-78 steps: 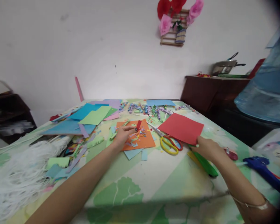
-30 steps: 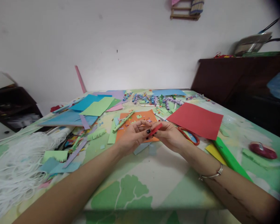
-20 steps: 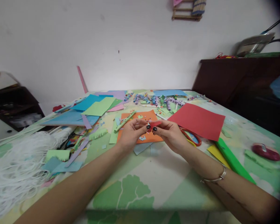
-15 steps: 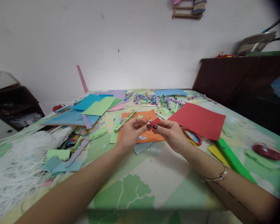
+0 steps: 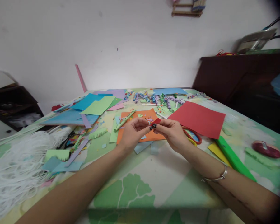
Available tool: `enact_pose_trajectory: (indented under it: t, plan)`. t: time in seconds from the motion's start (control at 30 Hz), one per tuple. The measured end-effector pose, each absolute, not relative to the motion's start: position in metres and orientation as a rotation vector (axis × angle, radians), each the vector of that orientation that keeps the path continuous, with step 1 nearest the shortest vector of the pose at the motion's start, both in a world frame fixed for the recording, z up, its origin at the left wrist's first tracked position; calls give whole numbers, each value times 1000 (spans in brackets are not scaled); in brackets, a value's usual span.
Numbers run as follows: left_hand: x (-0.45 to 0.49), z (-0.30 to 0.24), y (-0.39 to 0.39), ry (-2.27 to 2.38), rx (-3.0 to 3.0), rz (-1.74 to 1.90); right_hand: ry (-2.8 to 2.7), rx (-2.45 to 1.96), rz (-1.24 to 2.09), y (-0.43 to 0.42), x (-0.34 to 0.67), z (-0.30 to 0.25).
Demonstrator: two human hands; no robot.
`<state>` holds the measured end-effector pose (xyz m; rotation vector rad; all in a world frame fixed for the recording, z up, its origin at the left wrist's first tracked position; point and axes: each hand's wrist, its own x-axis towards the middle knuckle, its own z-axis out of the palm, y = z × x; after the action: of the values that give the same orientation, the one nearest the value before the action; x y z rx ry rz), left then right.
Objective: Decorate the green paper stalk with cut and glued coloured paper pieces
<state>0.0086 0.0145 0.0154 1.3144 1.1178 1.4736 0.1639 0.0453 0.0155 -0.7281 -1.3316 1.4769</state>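
A small piece of red paper (image 5: 156,121) is pinched between my two hands, its lower part hidden by the fingers. My left hand (image 5: 134,132) grips it from the left with thumb and fingertips. From the other side, my right hand (image 5: 169,132) pinches it, and the two thumbs nearly touch. Beneath the hands lies an orange sheet (image 5: 128,137) strewn with tiny paper scraps. A rolled light green paper strip (image 5: 124,120) rests across that sheet's left side. Just right of my right hand, red-handled scissors (image 5: 197,140) lie partly under a large red sheet (image 5: 200,118).
White cord (image 5: 18,168) is heaped at the left. Behind it are stacked blue and green sheets (image 5: 99,106). Curled paper pieces (image 5: 155,99) line the back. A long green object (image 5: 235,158) and a dark red object (image 5: 266,150) lie at the right.
The fingertips have drawn closer together around the red paper, and less of it shows between them. Both hands otherwise stay in nearly the same place.
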Motion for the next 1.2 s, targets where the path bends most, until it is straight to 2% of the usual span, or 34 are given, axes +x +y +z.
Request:
enact_pose_trajectory:
  t: [0.7,1.2]
  plan:
    - [6,9,17,1079,1296,1466,-1354,-737,1519,47,165,12]
    - [7,7,19,1070,1264,1474,-1404,-725,1432,49,165,10]
